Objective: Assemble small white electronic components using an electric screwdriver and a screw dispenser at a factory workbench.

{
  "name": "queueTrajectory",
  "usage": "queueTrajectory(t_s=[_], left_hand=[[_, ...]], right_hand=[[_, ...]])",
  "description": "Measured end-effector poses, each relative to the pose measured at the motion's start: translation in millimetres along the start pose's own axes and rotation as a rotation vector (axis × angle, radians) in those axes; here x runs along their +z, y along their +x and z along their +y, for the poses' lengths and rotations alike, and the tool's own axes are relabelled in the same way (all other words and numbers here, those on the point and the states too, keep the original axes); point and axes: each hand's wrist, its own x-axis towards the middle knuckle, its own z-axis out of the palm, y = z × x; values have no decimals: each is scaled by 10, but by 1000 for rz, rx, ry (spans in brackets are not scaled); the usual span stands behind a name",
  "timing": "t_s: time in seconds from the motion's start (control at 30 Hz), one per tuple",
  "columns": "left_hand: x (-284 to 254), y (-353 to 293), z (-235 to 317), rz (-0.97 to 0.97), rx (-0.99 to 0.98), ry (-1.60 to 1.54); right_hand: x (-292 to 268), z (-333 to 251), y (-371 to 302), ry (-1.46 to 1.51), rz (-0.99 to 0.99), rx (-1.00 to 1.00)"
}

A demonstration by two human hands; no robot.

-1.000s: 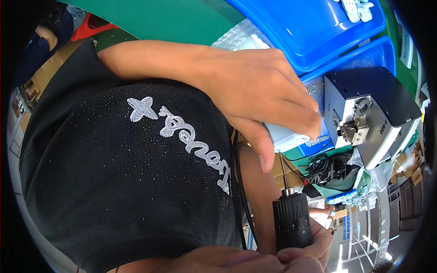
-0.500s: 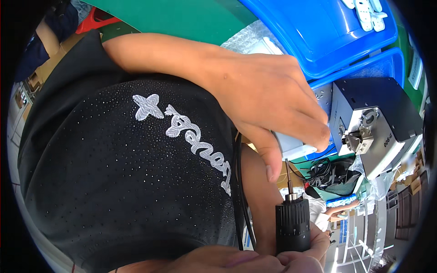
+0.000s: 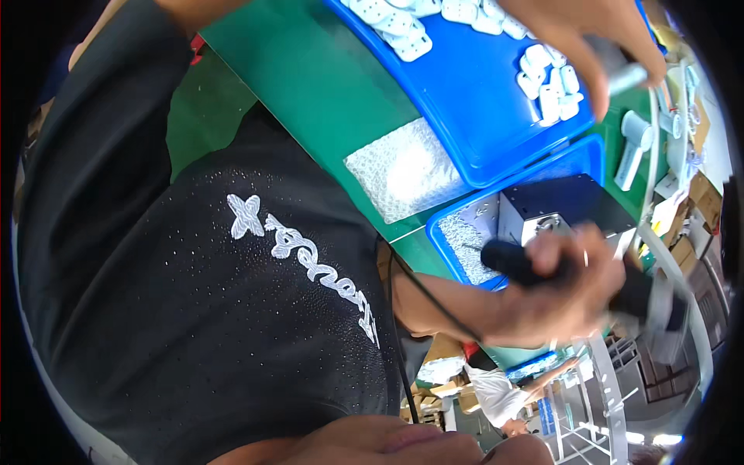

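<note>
My left hand (image 3: 604, 35) reaches over the upper right of the view. Its thumb and fingers are bent around a light-blue plastic part (image 3: 628, 80), partly hidden and blurred. My right hand (image 3: 570, 291), smeared by motion, grips a black electric screwdriver (image 3: 511, 260) in front of a black and silver screw feeder (image 3: 570, 198). Below my left hand lies a blue tray (image 3: 480, 108) with small white plastic pieces (image 3: 552, 89) in groups. Another light-blue part (image 3: 634, 143) lies on the green table beyond the tray.
The feeder stands in a second blue tray (image 3: 436, 232) beside loose small screws (image 3: 465, 240). Bubble wrap (image 3: 407, 170) lies on the green tabletop (image 3: 310, 85). A cable (image 3: 430, 298) runs past my right forearm. Another person (image 3: 496, 395) works in the background at lower right.
My left hand has moved up and right, away from the screwdriver tip. My right hand has lifted the screwdriver toward the feeder and turned it. More of the tray is visible.
</note>
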Motion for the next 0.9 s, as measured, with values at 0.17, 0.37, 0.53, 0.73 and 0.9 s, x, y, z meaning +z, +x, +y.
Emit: queueTrajectory(t_s=[0.17, 0.37, 0.53, 0.73, 0.9], left_hand=[[9, 557, -1611, -88, 110, 453], [422, 448, -1984, -316, -71, 701], [-22, -24, -998, 267, -400, 485], [-393, -1410, 257, 764, -424, 611], [-563, -2661, 448, 564, -768, 900]], right_hand=[[561, 494, 747, -1090, -62, -154], [893, 845, 966, -1405, -241, -125], [882, 897, 997, -1312, -177, -217], [737, 698, 869, -688, -246, -172], [801, 322, 409, -147, -377, 40]])
